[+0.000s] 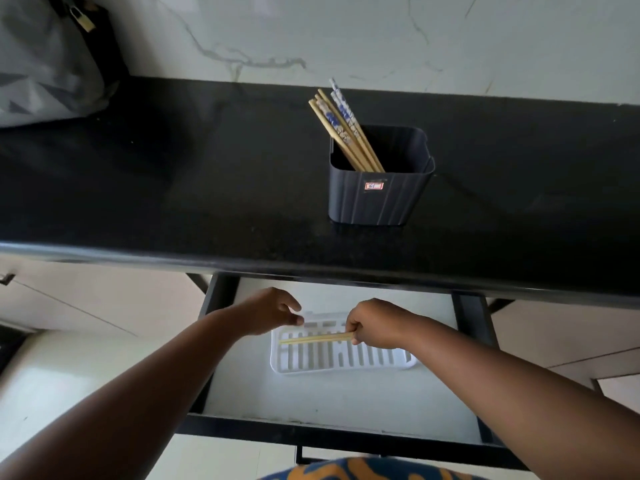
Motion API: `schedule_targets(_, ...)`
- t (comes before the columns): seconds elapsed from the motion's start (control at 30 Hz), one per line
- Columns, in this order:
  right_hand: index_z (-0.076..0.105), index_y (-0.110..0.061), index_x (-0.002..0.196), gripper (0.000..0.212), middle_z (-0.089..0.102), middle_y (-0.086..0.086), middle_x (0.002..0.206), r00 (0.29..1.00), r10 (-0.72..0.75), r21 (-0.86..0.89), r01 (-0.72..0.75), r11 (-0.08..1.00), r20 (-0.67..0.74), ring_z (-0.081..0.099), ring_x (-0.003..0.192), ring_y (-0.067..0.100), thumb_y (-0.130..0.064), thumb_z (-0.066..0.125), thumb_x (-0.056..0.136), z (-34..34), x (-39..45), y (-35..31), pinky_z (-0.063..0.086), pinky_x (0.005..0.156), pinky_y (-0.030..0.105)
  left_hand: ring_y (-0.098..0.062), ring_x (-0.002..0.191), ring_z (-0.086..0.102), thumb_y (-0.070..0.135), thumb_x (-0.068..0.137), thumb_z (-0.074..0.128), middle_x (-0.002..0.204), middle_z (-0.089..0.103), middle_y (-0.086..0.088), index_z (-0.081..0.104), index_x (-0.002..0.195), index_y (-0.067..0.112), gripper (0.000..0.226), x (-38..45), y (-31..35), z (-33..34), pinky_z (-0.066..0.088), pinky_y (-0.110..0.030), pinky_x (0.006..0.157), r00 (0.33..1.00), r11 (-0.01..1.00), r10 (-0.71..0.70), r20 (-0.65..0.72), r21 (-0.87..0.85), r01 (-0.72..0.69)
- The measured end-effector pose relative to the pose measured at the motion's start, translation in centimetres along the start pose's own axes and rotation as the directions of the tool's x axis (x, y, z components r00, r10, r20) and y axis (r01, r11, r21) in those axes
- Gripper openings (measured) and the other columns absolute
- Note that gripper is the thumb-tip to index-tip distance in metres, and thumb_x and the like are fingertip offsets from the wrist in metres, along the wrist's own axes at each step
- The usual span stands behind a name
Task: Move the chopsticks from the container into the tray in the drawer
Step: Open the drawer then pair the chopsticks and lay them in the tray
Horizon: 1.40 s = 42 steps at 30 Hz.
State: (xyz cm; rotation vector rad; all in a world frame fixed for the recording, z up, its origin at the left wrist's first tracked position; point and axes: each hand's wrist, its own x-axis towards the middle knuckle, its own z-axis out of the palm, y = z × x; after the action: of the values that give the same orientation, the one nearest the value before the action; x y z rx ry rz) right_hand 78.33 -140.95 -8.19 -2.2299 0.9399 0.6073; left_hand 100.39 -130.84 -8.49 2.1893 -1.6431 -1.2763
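A dark square container (379, 188) stands on the black counter with several wooden chopsticks (341, 126) leaning out of it to the upper left, some with blue-and-white patterned tops. Below the counter, a white slotted tray (332, 358) lies in the open drawer (311, 400). My right hand (372, 329) is shut on the thick end of a pair of plain chopsticks (313, 339), which lies level over the tray's far-left part. My left hand (273, 311) hovers over the tray's far-left corner, thumb and fingers pinched near its rim; I cannot tell if it touches.
The black counter (207, 188) runs across the view, its front edge overhanging the drawer's back. A grey bag (45, 60) with a brass padlock sits at the counter's far left. Pale cabinet fronts lie on both sides of the drawer.
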Motion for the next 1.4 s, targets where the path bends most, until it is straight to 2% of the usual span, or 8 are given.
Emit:
schedule_targets(0.2,0.071,-0.025,0.087,0.019,0.067,-0.008,0.082,0.998,0.015,-0.015,-0.014,1.000,0.068,0.057,0.062,0.009,-0.014,0.056,0.085,2.5,1.5,0.5,0.042,0.049,0.022,-0.009,0.099,0.062,0.035,0.093,0.061,0.117,0.068,0.001,0.069,0.112,0.021,0.026,0.6,-2.2,1.4,0.042,-0.019,0.085,0.991,1.000,-0.013,-0.137,-0.019,0.011)
schedule_targets(0.33,0.071,-0.019,0.090,0.010,0.067,-0.004,0.090,0.995,-0.017,-0.004,0.018,1.000,0.101,0.058,0.075,0.013,-0.017,0.061,0.088,4.1,2.6,0.4,0.046,0.062,0.026,-0.005,0.091,0.060,0.034,0.095,0.057,0.114,0.069,0.004,0.069,0.110,0.026,0.021,1.2,-2.8,2.5,0.039,-0.010,0.072,0.981,1.000,-0.015,-0.194,0.015,0.018)
schedule_targets(0.53,0.063,-0.020,0.084,0.010,0.067,0.001,0.105,0.988,-0.026,-0.003,0.026,1.000,0.155,0.058,0.090,0.017,-0.012,0.060,0.090,5.8,3.1,0.9,0.043,0.073,0.025,-0.008,0.093,0.060,0.019,0.097,0.053,0.114,0.068,0.003,0.068,0.112,0.023,0.021,1.6,-3.2,3.6,0.045,-0.018,0.079,0.956,0.999,-0.007,-0.293,0.048,0.022)
schedule_targets(0.67,0.057,-0.028,0.070,0.023,0.069,-0.005,0.107,0.989,-0.023,-0.059,0.032,0.998,0.148,0.059,0.088,0.016,-0.014,0.060,0.088,5.7,3.3,1.0,0.044,0.070,0.027,-0.012,0.092,0.060,0.027,0.096,0.055,0.112,0.066,0.001,0.066,0.114,0.024,0.021,1.3,-2.9,3.9,0.053,-0.029,0.083,0.952,0.995,0.018,-0.307,0.098,0.013)
schedule_targets(0.83,0.064,-0.026,0.099,0.015,0.064,-0.008,0.111,0.989,-0.034,-0.120,0.051,0.991,0.144,0.058,0.098,0.016,-0.017,0.063,0.086,5.6,3.5,1.0,0.044,0.070,0.028,-0.015,0.092,0.061,0.027,0.096,0.054,0.110,0.065,0.000,0.065,0.115,0.024,0.022,1.3,-2.4,4.2,0.054,-0.033,0.081,0.945,0.991,0.017,-0.327,0.134,0.029)
schedule_targets(1.0,0.061,-0.026,0.087,0.007,0.065,-0.009,0.101,0.991,-0.051,-0.085,0.061,0.994,0.122,0.059,0.092,0.016,-0.021,0.065,0.086,6.1,3.8,1.3,0.040,0.060,0.025,-0.016,0.091,0.061,0.030,0.096,0.053,0.108,0.066,0.001,0.064,0.115,0.025,0.022,1.3,-2.1,4.3,0.054,-0.034,0.080,0.946,0.988,0.008,-0.325,0.148,0.042)
schedule_targets(1.17,0.064,-0.025,0.102,0.013,0.058,-0.010,0.105,0.996,-0.011,-0.029,0.013,0.999,0.088,0.057,0.100,0.017,-0.028,0.061,0.090,6.2,3.3,1.7,0.049,0.085,0.035,-0.016,0.093,0.062,0.034,0.096,0.051,0.109,0.067,0.003,0.062,0.118,0.027,0.025,0.9,-1.7,4.4,0.055,-0.035,0.080,0.948,0.983,0.001,-0.319,0.174,0.057)
schedule_targets(1.4,0.067,-0.019,0.107,0.024,0.065,0.000,0.115,0.997,0.026,0.105,-0.033,0.994,0.072,0.059,0.103,0.020,-0.035,0.061,0.091,-0.7,0.5,-0.1,0.049,0.093,0.036,-0.014,0.098,0.064,0.034,0.097,0.051,0.116,0.068,0.003,0.062,0.120,0.025,0.027,-0.3,1.8,2.5,0.055,-0.032,0.083,0.941,0.972,0.134,-0.312,0.226,-0.063)
